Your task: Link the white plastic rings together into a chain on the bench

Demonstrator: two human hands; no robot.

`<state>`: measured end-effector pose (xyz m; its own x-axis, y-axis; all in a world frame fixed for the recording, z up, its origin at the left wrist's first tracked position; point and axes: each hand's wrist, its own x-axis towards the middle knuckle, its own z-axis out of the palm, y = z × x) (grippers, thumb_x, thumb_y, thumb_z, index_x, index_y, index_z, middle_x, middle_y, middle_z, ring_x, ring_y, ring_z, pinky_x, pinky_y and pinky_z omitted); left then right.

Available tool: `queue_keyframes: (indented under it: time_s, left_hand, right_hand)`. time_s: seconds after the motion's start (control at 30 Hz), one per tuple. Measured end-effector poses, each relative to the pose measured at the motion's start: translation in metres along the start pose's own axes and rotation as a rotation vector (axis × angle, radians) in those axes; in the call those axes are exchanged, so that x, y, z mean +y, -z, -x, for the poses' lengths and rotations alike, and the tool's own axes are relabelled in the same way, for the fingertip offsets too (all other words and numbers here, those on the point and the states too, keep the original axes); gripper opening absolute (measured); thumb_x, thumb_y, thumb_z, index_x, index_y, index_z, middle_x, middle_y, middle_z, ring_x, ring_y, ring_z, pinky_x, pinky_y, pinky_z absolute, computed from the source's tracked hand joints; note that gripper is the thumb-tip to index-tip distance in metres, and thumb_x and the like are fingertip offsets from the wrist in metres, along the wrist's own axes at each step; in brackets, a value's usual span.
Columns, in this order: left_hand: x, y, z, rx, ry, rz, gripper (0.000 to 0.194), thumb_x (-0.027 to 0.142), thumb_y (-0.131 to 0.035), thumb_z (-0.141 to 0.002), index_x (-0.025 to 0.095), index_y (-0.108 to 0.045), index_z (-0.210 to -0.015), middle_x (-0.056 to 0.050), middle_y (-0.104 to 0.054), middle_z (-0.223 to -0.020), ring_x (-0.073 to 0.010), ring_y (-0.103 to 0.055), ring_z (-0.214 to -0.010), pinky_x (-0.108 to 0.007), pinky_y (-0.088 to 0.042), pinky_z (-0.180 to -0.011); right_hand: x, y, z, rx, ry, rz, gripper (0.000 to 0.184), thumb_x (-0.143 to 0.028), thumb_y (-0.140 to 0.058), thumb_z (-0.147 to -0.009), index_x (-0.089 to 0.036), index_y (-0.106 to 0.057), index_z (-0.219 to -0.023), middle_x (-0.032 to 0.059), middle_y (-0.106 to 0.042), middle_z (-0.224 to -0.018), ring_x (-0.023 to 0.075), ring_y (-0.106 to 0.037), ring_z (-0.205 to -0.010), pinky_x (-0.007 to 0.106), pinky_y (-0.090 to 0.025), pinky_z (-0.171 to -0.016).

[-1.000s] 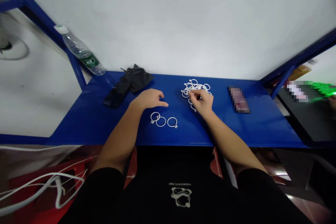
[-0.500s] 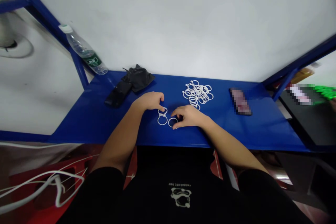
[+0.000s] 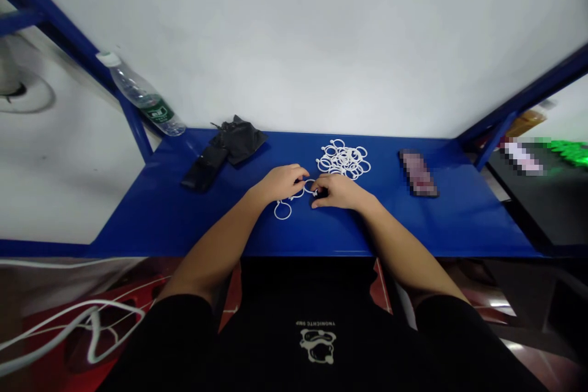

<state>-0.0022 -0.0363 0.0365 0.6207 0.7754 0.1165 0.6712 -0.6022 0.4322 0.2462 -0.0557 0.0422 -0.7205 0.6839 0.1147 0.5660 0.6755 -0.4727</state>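
Note:
My left hand [image 3: 285, 182] has its thumb and fingers closed at the left edge of a thin white ring [image 3: 310, 180]. At the opposite edge of that ring, my right hand [image 3: 339, 192] pinches it, with a small knob showing near the fingertips. Another white ring [image 3: 297, 195] lies partly under my left fingers. Closer to me, a further white ring [image 3: 283, 211] rests on the table, its top near my left hand. Just behind my right hand is a loose pile of white rings [image 3: 344, 158], several with small round knobs. My fingers hide part of the contact.
The blue table [image 3: 367, 229] meets a white wall. A plastic bottle [image 3: 142, 97] leans at the back left, beside a black pouch [image 3: 243, 139] and a dark flat object [image 3: 204, 168]. A blurred phone [image 3: 418, 173] lies on the right. Blue frame bars [image 3: 133, 125] flank the table.
Both hands have moved away from me and come closer together, my left hand shifting rightward. The ring at my right hand has moved up, now between both hands, and the left-hand rings have spread out.

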Motion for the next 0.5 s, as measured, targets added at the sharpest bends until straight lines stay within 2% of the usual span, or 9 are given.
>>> queue_keyframes:
  time_s: [0.17, 0.27, 0.37, 0.5]
  left_hand:
    - [0.0013, -0.0006, -0.0001, 0.051, -0.061, 0.024, 0.022, 0.024, -0.066, -0.097, 0.021, -0.075, -0.117, -0.006, -0.077, -0.109, -0.0216, -0.073, -0.099, -0.032, -0.054, -0.085]
    - [0.0045, 0.0005, 0.001, 0.103, -0.102, 0.038, 0.021, 0.029, -0.067, -0.098, 0.021, -0.075, -0.116, -0.007, -0.076, -0.11, -0.0205, -0.073, -0.097, -0.03, -0.054, -0.084]
    - [0.0075, 0.0015, 0.0015, 0.134, -0.123, 0.07, 0.022, 0.032, -0.061, -0.103, 0.021, -0.075, -0.116, -0.006, -0.077, -0.105, -0.0191, -0.072, -0.093, -0.03, -0.053, -0.083]
    - [0.0085, 0.0022, 0.0012, 0.145, -0.176, 0.073, 0.027, 0.033, -0.053, -0.107, 0.021, -0.076, -0.113, -0.007, -0.077, -0.103, -0.0196, -0.072, -0.094, -0.03, -0.053, -0.084]
  right_hand:
    - [-0.002, -0.0038, 0.0002, 0.058, 0.032, 0.025, 0.006, -0.019, -0.073, -0.095, -0.021, -0.074, -0.1, 0.0039, -0.074, -0.094, 0.0171, -0.066, -0.08, 0.029, -0.047, -0.074]
    - [-0.0048, -0.0026, -0.0004, 0.162, 0.02, 0.024, 0.012, -0.02, -0.063, -0.1, -0.02, -0.074, -0.105, 0.0058, -0.077, -0.095, 0.0194, -0.07, -0.083, 0.031, -0.049, -0.075]
    - [-0.0077, -0.0005, -0.0003, 0.274, 0.046, -0.015, 0.018, -0.022, -0.058, -0.103, -0.021, -0.074, -0.111, 0.0068, -0.079, -0.097, 0.0204, -0.072, -0.086, 0.032, -0.054, -0.078]
    - [-0.0089, -0.0011, -0.0005, 0.353, 0.096, -0.051, 0.019, -0.024, -0.057, -0.104, -0.021, -0.074, -0.11, 0.0069, -0.079, -0.096, 0.0202, -0.072, -0.085, 0.034, -0.057, -0.079]
